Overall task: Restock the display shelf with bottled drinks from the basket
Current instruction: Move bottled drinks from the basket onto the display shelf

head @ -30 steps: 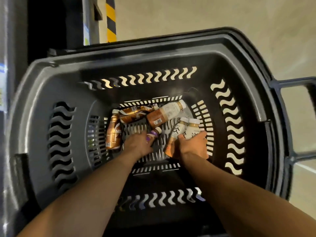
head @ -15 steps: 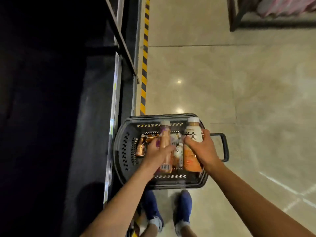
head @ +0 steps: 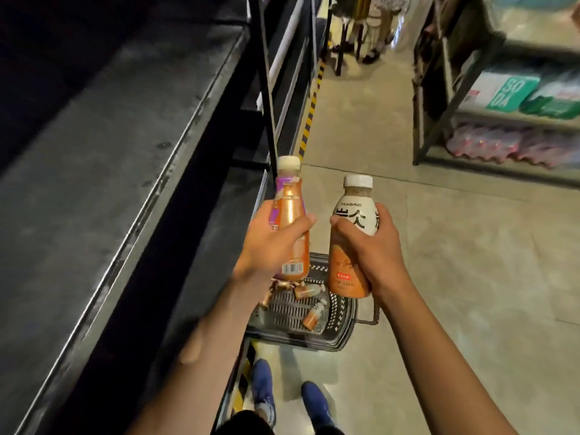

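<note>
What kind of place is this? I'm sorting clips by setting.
Most likely a shop aisle: a dark display shelf on the left, stocked racks with a SODA carton on the right, and a shopping basket of bottled drinks on the floor.

I see the left hand (head: 276, 243) wrapped around a slim copper-and-purple bottle (head: 290, 221), held upright. At its 3 o'clock, the right hand (head: 373, 249) grips a wider orange-and-white bottle (head: 353, 237), also upright. Below both, at 6 o'clock, the dark basket (head: 342, 321) sits on the floor with several loose bottles (head: 309, 312) lying inside. A dark shelf (head: 103, 171) runs along 9 o'clock.
</note>
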### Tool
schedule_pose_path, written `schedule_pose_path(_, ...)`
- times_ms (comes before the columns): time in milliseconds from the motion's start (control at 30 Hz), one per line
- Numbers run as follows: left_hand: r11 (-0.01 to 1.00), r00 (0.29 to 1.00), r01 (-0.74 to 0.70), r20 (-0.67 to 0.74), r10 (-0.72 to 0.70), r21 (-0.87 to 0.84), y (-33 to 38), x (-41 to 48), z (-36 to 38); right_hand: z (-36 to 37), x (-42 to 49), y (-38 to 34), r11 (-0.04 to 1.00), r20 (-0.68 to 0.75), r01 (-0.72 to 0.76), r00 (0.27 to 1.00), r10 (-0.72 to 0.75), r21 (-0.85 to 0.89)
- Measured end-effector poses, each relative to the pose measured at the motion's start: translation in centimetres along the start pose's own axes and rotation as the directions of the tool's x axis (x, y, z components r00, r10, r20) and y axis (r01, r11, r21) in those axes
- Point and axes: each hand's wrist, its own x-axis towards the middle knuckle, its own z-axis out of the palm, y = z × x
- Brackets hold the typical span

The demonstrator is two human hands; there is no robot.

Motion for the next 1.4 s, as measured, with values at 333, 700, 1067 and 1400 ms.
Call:
schedule_pose_path(333,0.962,0.838,-0.249,-0.523,0.156,-0.112,4.3,-17.5,-7.8,7.9,-10.2,-9.7,0.971,0.550,0.227,0.803,-0.228,0.071)
schedule_pose_path(700,0.907,0.275,-0.419,-0.948,0.158,0.030,1.9,-45.2,-15.3,17.7,-35.1,-14.1,0.937,0.917,0.164,0.212,-0.338,0.307)
schedule_pose_path(1067,0.908,-0.135,-0.369,-0.978,0.157,0.197,-5.7,-75.2,-16.3,17.8,-66.0,-10.2,0.918,0.900,0.051,-0.221,-0.375,0.394)
schedule_pose_path(1400,0.909,-0.109,-0.379,-0.984,0.141,0.173,-10.9,-89.8,-24.2,20.1,-80.5,-8.7,0.879,0.884,0.122,-0.160,-0.440,0.460)
